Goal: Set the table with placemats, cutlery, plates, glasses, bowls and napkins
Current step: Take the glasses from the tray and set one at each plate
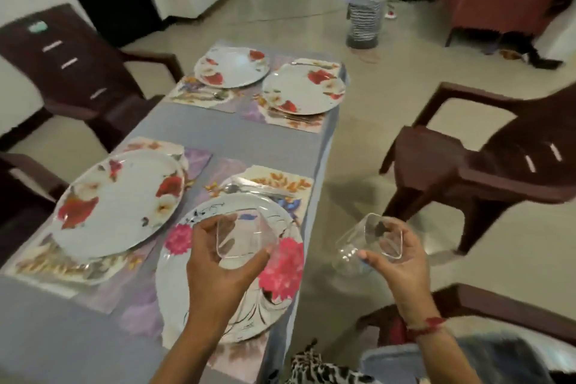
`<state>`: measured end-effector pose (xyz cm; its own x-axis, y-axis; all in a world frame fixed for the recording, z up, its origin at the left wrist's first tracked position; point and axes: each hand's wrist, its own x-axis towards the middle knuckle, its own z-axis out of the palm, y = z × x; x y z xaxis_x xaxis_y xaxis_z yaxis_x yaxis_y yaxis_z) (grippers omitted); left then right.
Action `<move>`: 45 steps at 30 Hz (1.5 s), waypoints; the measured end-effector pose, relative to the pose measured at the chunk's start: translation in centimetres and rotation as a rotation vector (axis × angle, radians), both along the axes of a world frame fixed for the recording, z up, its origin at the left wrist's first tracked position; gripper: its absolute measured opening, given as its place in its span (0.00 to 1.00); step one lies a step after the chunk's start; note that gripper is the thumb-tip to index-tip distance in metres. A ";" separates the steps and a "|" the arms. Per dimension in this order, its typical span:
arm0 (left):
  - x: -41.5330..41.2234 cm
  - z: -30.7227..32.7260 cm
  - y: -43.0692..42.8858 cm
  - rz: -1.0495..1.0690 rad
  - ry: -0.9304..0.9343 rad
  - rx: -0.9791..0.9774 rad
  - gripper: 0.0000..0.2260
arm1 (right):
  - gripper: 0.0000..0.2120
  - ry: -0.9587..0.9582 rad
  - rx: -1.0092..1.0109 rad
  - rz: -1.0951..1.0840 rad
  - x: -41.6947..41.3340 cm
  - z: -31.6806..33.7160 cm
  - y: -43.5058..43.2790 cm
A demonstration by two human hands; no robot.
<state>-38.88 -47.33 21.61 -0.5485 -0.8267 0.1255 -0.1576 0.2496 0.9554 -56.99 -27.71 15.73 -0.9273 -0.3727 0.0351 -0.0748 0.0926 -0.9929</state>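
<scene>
My left hand grips a clear glass above the near-right plate, which has pink flowers. My right hand grips a second clear glass out past the table's right edge, over the floor. Three more floral plates lie on placemats: near left, far left, far right. A spoon lies on the placemat behind the near-right plate. Cutlery shows beside both far plates.
The table has a grey cloth. Dark brown plastic chairs stand at the left, the right and close by at bottom right. A striped bin stands on the floor beyond.
</scene>
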 end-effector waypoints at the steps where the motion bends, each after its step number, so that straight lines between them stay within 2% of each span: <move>1: 1.1 0.1 -0.5 0.062 0.019 0.011 0.31 | 0.36 0.012 0.011 0.058 -0.2 0.3 -1.5; 6: 6.2 0.6 -1.8 0.363 0.091 0.049 0.30 | 0.36 0.075 0.037 0.343 -1.3 3.5 -9.9; 11: 8.8 -0.4 -2.2 0.641 0.091 0.058 0.31 | 0.39 0.098 0.070 0.561 -3.4 3.6 -17.5; 14: 7.9 -0.9 -2.0 0.756 0.082 0.067 0.28 | 0.40 0.135 0.093 0.691 -5.3 2.8 -21.1; 20: 2.3 -3.3 -3.1 1.014 0.037 0.077 0.33 | 0.38 0.115 0.121 0.986 -11.6 -0.1 -29.4; 24: -2.3 -3.4 -3.6 1.199 0.011 0.058 0.30 | 0.39 0.082 0.101 1.132 -15.8 -1.4 -34.2; 28: -5.8 -2.3 -2.7 1.283 -0.022 0.037 0.31 | 0.39 0.083 0.075 1.230 -17.5 -2.2 -37.4; 31: -7.1 -1.4 -2.1 1.327 -0.021 -0.004 0.28 | 0.37 0.064 0.083 1.299 -16.4 -2.7 -39.5; 36: -7.7 -0.4 -1.5 1.395 -0.088 -0.022 0.27 | 0.39 0.102 0.083 1.373 -14.2 -3.4 -42.4; 40: -7.3 -0.1 -1.8 1.384 -0.082 -0.007 0.30 | 0.35 0.125 0.108 1.388 -13.2 -4.2 -43.3; 45: -5.7 -0.2 -3.2 1.335 -0.030 0.009 0.28 | 0.33 0.195 0.147 1.408 -12.8 -3.9 -43.7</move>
<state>-44.60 -50.56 21.36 0.6733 -0.7296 0.1198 -0.2957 -0.1173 0.9480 -69.80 -71.42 11.85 0.2277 -0.9737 -0.0021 -0.3213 -0.0731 -0.9441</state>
